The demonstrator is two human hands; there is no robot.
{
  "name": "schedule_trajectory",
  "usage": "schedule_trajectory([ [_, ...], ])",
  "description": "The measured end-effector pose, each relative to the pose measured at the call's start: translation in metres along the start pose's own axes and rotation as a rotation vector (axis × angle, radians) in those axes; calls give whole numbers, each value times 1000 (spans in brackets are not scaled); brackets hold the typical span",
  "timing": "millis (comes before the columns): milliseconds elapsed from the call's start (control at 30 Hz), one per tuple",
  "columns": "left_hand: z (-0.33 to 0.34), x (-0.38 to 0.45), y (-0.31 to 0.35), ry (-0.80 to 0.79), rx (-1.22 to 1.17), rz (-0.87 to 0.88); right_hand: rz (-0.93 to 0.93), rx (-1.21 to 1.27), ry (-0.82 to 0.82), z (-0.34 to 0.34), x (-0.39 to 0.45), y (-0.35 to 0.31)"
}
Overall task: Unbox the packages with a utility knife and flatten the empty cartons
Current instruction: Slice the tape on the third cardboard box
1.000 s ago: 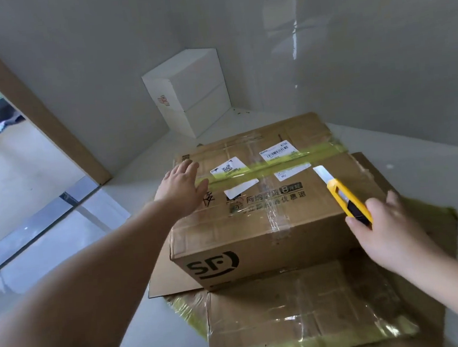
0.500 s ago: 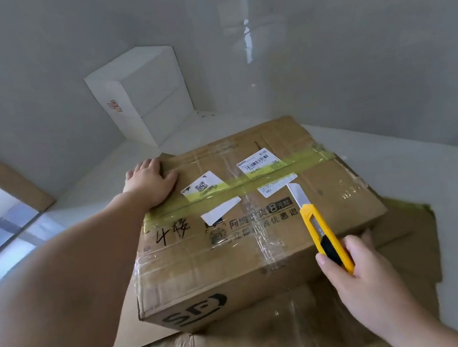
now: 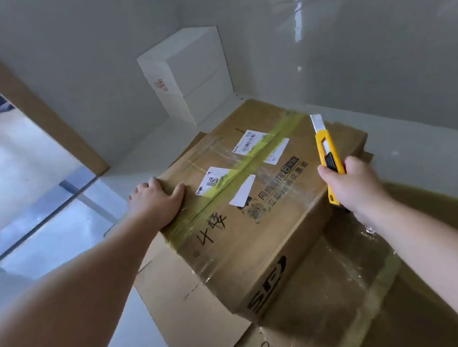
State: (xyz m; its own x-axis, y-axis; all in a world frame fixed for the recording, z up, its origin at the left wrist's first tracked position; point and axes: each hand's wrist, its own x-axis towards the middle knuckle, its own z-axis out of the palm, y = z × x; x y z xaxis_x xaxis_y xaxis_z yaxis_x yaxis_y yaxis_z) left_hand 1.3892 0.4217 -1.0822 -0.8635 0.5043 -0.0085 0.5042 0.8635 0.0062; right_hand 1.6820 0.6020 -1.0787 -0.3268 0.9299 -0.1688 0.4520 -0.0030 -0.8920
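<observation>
Left hand [image 3: 156, 202] flat on taped carton [image 3: 253, 204], right hand [image 3: 354, 183] gripping utility knife [image 3: 327, 149]

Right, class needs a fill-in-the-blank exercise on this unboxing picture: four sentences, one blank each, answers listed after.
1. The right hand grips a utility knife whose handle is ____.
2. The left hand presses flat on the taped ____ box.
3. The knife's blade is ____, not retracted.
4. Flattened cartons lie ____ the box.

Missing words: yellow; cardboard; extended; under

Left hand [image 3: 156, 202] flat on taped carton [image 3: 253, 207]; right hand [image 3: 355, 186] grips utility knife [image 3: 328, 152]
</observation>
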Motion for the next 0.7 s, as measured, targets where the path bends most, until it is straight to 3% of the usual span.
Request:
schedule_trajectory([
  [400, -3, -74, 10, -10, -72, -105, -68, 118, -304, -13, -118, 24],
  [700, 2, -119, 1, -30, 31, -138, -116, -1, -243, 4, -50, 2],
])
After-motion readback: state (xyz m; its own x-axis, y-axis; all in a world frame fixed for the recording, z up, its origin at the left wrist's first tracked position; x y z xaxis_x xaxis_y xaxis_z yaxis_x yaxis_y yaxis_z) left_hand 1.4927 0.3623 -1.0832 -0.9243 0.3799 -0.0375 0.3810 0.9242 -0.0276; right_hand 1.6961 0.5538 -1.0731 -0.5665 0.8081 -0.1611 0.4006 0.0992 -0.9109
